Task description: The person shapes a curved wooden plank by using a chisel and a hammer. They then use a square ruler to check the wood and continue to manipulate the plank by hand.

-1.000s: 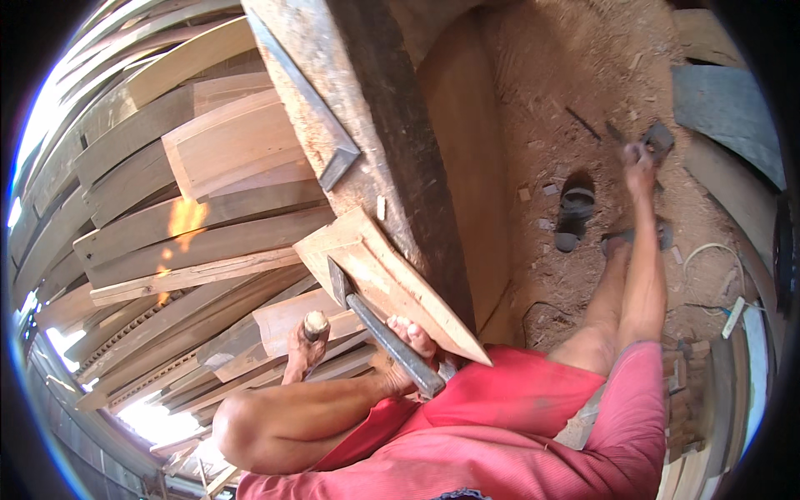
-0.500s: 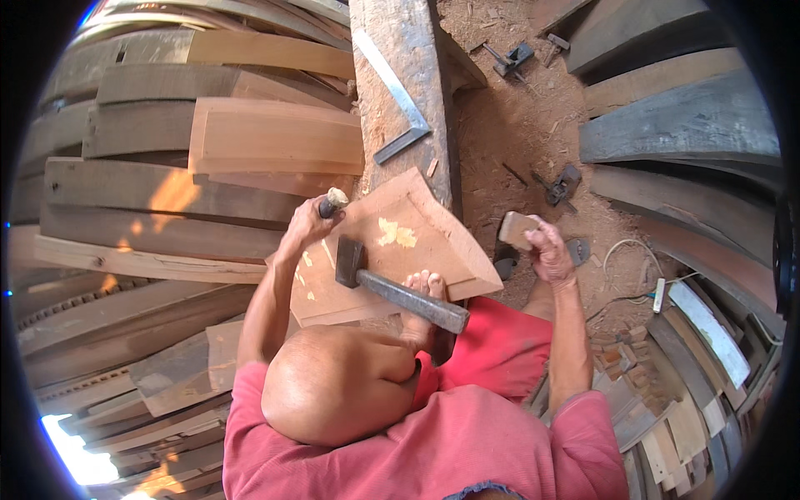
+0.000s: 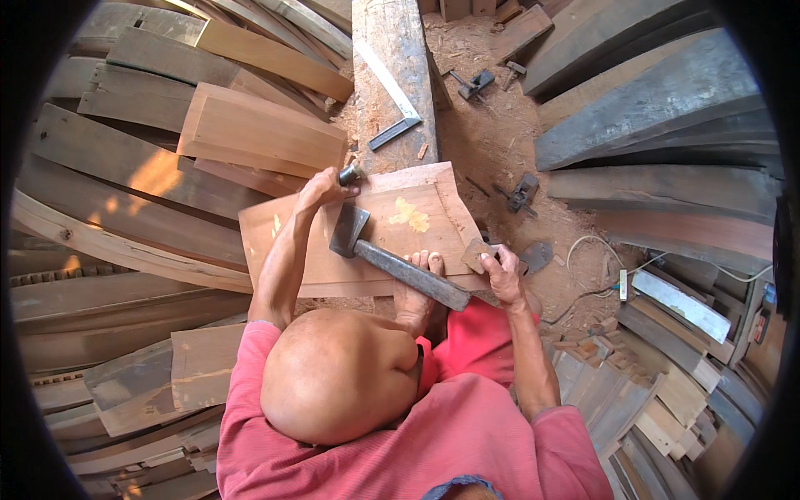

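Two-handed work at a brown wooden panel with a bevelled border (image 3: 433, 233), which lies before the person and overlaps the near end of a worn timber bench (image 3: 392, 50).
The left hand (image 3: 323, 190) is closed around a dark cylindrical handle (image 3: 351, 173) above the panel's far edge; the right hand (image 3: 503, 277) pinches a small flat wooden block (image 3: 477, 253) at its right edge. A grey long-handled hammer (image 3: 408, 273) lies over the panel, crossing a bare foot (image 3: 423, 262).
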